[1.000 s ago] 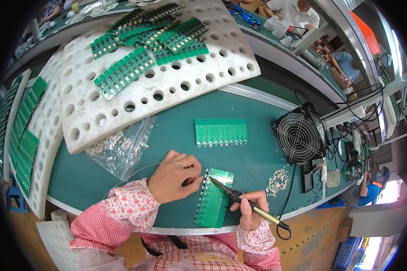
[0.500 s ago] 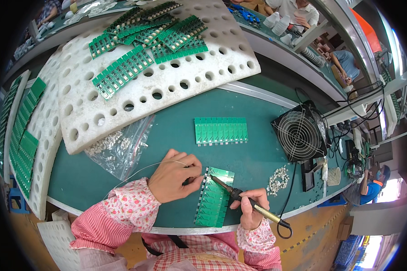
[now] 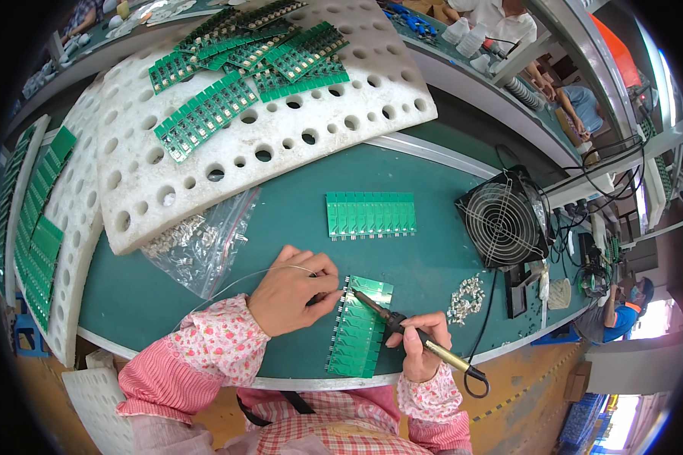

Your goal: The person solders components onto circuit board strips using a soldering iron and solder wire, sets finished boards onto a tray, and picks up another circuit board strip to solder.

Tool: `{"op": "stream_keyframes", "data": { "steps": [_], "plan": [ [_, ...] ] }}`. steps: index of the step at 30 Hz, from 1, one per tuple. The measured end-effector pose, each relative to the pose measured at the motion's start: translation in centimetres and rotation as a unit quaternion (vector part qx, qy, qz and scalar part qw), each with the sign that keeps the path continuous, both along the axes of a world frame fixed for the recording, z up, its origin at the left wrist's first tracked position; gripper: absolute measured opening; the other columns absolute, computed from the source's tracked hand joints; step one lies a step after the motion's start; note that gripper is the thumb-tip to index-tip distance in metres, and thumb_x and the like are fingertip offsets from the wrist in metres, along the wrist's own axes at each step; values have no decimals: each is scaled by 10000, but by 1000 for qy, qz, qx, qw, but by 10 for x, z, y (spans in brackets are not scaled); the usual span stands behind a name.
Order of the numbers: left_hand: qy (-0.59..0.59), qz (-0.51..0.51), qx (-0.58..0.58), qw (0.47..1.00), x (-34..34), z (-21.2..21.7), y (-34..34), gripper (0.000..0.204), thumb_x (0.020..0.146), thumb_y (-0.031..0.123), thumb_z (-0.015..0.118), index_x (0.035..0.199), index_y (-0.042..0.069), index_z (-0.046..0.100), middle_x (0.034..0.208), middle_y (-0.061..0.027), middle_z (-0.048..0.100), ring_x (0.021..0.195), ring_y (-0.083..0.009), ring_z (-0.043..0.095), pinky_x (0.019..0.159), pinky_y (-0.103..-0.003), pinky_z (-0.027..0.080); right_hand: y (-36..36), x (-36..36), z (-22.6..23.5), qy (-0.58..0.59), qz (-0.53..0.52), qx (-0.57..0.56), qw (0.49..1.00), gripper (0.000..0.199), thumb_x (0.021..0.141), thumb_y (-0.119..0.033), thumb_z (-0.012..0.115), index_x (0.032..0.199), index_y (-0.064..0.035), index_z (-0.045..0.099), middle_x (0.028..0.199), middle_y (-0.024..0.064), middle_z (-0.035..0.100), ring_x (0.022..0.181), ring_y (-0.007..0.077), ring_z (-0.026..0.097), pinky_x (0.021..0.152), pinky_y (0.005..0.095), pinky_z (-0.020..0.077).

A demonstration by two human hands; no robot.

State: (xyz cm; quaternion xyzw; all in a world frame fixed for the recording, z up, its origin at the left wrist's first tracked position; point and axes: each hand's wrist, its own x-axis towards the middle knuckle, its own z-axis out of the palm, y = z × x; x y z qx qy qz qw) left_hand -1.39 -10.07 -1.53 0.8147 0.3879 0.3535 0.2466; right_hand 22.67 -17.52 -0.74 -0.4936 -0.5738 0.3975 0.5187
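A green circuit board panel [image 3: 360, 334] lies near the table's front edge, a row of metal pins along its left side. My right hand [image 3: 423, 345] grips a soldering iron [image 3: 393, 321], its tip at the panel's upper left by the pins. Beside that edge my left hand [image 3: 297, 290] pinches a thin solder wire [image 3: 239, 281], which trails back over my left sleeve. Its fingertips are close to the iron's tip. Farther back lies a second green panel [image 3: 370, 214], pins toward me.
A white foam board with holes [image 3: 228, 171] bears several stacked circuit panels [image 3: 205, 114]. A plastic bag of small parts [image 3: 205, 250] lies under its edge. On the right are a fan [image 3: 501, 224], a pile of small white connectors [image 3: 467, 300] and cables. Other people work beyond.
Both hands hold almost the same place, with the iron's tip still at the panel's upper left. The whole view has shifted very slightly.
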Motion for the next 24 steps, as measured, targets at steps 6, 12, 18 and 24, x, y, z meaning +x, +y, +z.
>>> {"op": "stream_keyframes", "data": {
  "steps": [6, 12, 18, 24],
  "plan": [
    [1, -7, -15, 1000, -1, 0, 1, 165, 792, 109, 713, 697, 82, 581, 864, -5, 598, 740, -201, 539, 756, -347, 359, 0, 0, 0, -11, 4, 12, 1000, 124, 910, -47, 598, 956, 49, 536, 755, 139, 682, 605, 152, 677, 555, 257, 538],
    [-7, -12, -36, 999, -4, 0, 1, 176, 774, 84, 705, 670, 73, 564, 862, -11, 610, 753, -204, 556, 775, -346, 369, -2, -2, 1, -15, -2, 17, 1000, 113, 914, -44, 588, 959, 42, 530, 740, 129, 674, 599, 146, 670, 555, 254, 533],
    [-17, -19, 4, 1000, -2, -3, 0, 140, 799, 137, 694, 730, 90, 581, 824, -4, 573, 710, -195, 536, 756, -346, 353, -8, 1, 1, 26, -46, 1, 999, 121, 927, -63, 574, 969, 37, 521, 730, 136, 672, 605, 151, 673, 565, 262, 538],
    [9, -15, 3, 1000, 1, -1, 1, 141, 801, 141, 694, 726, 98, 582, 828, 0, 575, 733, -193, 527, 749, -350, 346, -1, -3, 2, 10, -13, -30, 999, 119, 923, -57, 580, 974, 39, 532, 726, 140, 674, 621, 157, 682, 581, 268, 547]
  ]
}}
